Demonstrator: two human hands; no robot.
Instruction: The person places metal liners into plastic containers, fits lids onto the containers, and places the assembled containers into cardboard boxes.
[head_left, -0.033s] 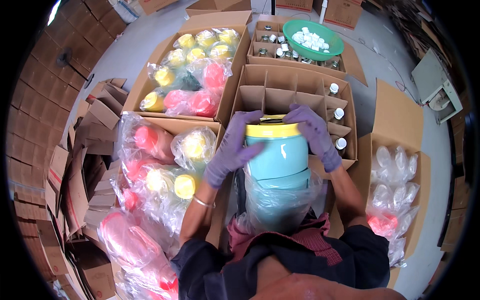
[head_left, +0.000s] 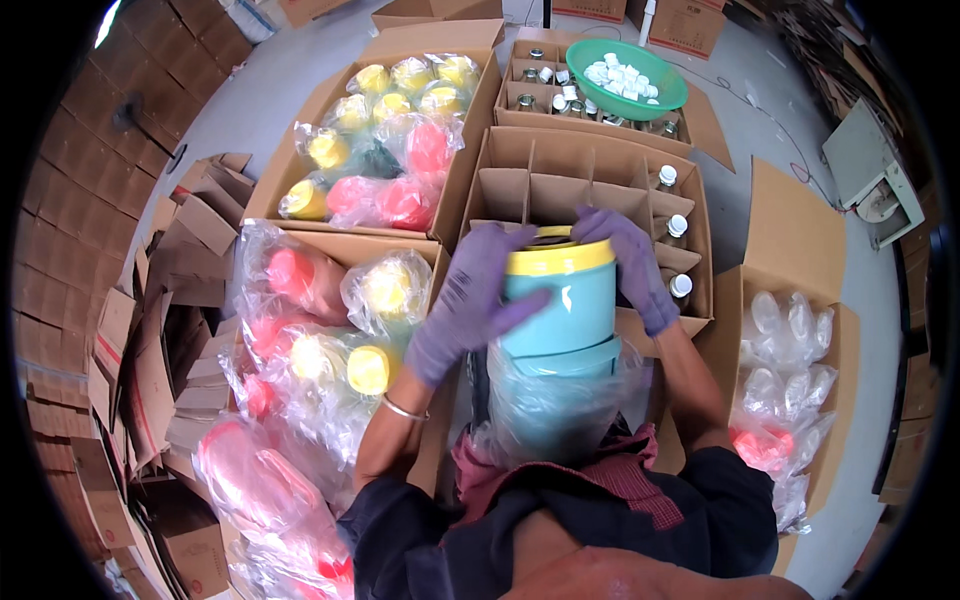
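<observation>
A turquoise plastic container with a yellow rim [head_left: 562, 290] stands in front of my body, its lower part wrapped in a clear plastic bag [head_left: 550, 410]. Purple gloves cover both hands. My left hand [head_left: 475, 295] holds the container's left side, fingertips at the rim and thumb across the front wall. At the far right of the rim, my right hand [head_left: 625, 255] has its fingers curled over the edge. A dark gap shows inside the rim; the rest of the inside is hidden.
Ahead stands a divided carton [head_left: 560, 190] with white-capped bottles [head_left: 676, 226] along its right side. Behind it, a green basin [head_left: 655, 105] of white caps rests on bottles. Cartons of bagged yellow-lidded [head_left: 372, 370] and pink containers [head_left: 290, 272] fill the left. Another carton [head_left: 835, 400] stands right.
The container's top has shifted slightly to the right. My left hand has moved right and turned with it, its thumb sliding across the front.
</observation>
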